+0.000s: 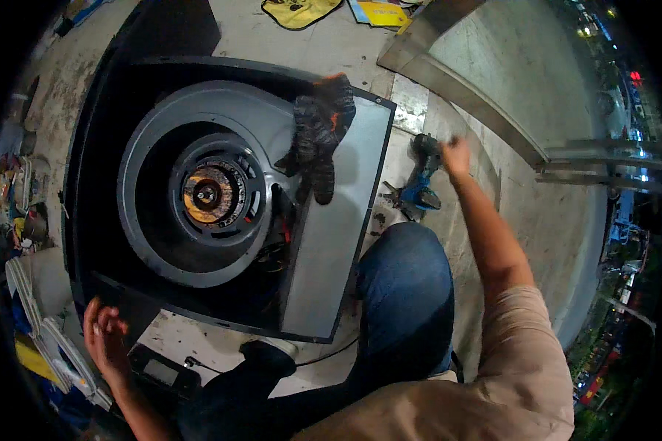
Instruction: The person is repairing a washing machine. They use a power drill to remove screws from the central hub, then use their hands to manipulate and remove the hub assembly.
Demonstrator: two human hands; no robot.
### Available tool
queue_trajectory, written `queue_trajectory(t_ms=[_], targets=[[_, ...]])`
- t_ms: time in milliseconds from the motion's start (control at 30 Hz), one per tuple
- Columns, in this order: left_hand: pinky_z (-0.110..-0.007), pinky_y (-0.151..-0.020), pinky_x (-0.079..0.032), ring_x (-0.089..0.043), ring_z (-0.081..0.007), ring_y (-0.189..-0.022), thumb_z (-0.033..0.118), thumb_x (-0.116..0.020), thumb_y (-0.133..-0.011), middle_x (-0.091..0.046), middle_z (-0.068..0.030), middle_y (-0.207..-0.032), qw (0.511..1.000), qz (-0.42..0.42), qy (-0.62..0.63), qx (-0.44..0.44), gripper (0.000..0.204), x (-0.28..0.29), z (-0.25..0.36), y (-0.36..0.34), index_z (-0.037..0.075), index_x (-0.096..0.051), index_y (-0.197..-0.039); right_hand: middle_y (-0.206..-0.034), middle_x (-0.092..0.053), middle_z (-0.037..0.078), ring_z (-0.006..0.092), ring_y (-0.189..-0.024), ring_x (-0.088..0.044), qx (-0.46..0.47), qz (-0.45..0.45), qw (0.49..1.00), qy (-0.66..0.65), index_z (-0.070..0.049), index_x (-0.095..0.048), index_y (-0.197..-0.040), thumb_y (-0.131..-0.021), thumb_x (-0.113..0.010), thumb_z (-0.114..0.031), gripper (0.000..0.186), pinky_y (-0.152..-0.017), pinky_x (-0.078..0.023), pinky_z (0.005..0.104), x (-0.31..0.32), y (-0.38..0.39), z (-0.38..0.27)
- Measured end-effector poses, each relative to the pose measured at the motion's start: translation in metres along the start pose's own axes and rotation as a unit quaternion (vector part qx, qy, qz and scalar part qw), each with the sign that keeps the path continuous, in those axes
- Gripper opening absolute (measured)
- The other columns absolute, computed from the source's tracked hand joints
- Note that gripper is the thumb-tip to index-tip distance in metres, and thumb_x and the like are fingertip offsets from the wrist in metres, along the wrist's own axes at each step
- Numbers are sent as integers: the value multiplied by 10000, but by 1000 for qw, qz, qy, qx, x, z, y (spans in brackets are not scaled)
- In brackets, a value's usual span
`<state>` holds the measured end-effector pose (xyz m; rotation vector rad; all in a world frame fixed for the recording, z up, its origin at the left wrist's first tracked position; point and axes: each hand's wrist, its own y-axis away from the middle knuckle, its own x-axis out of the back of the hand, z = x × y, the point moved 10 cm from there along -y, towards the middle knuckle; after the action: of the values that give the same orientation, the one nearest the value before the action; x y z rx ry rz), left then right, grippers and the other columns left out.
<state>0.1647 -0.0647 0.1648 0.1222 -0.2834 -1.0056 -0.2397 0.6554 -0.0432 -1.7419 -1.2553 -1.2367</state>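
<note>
blower: the grey round housing (134,198) sits in its open black cabinet (88,187), left of centre, with a dirty orange-and-dark motor (212,197) showing in its middle.
left hand: here it is, left hand (104,334) by the cabinet's lower left corner, fingers loosely bent, nothing seen in the grasp.
right hand: out at arm's length goes the right hand (456,156), fingers curled, just beside the dark end of a blue-and-black power tool (422,180); whether it grips anything, i cannot tell.
in the way: a dark knitted glove (322,132) with orange marks drapes over the grey metal panel (331,246), partly covering the housing's right side; a denim knee (408,294) juts up by the cabinet's right edge, just below the tool.
around: a black case (162,371) lies low on the left, near a dark cable (331,355); up top, a yellow cloth (301,13) with dark edging and a yellow booklet (381,13); mixed clutter (26,198) crowds the far left.
floor: pale tiles (324,48), smudged and stained, run under everything.
room: a metal-framed glass door (522,95) stands on the right, bars for handles (603,165), with coloured lights glowing in the dark beyond.
</note>
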Motion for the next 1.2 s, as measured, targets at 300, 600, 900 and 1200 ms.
queue_trajectory(t_ms=[300, 600, 900, 1200], targets=[[-250, -727, -476, -585, -120, -805, 265, -599, -903, -631, -58, -991, 946, 228, -158, 169, 393, 86, -57, 135, 41, -534, -1219, -1003, -664, 184, 309, -911, -633, -78, -219, 968, 99, 90, -623, -1033, -686, -766, -424, 636, -777, -484, 403, -198, 10, 96], [-289, -765, -492, -591, -141, -884, 219, -586, -913, -625, -68, -993, 935, 150, -122, 296, 341, 83, -123, 193, 4, -554, -1175, -1143, -581, 98, 245, -1030, -545, -222, -244, 824, -460, 16, -564, -1193, -849, -628, -309, 478, -926, -429, 371, -139, 8, 168], [-286, -624, -472, -613, -161, -735, 191, -578, -883, -628, -87, -920, 953, 149, -71, 252, 331, 105, -171, 204, -25, -561, -1134, -1149, -577, 135, 260, -1048, -537, -42, -85, 866, -490, 3, -579, -1151, -851, -619, -368, 479, -940, -423, 416, 136, -40, 17], [-326, -694, -521, -665, -195, -727, 191, -573, -847, -673, -148, -890, 939, 105, -161, 285, 286, 104, -320, 117, -26, -630, -1024, -1152, -558, 117, 208, -951, -531, 165, -144, 804, -553, 7, -480, -1272, -954, -491, -300, 442, -909, -403, 339, 253, 37, -152]])
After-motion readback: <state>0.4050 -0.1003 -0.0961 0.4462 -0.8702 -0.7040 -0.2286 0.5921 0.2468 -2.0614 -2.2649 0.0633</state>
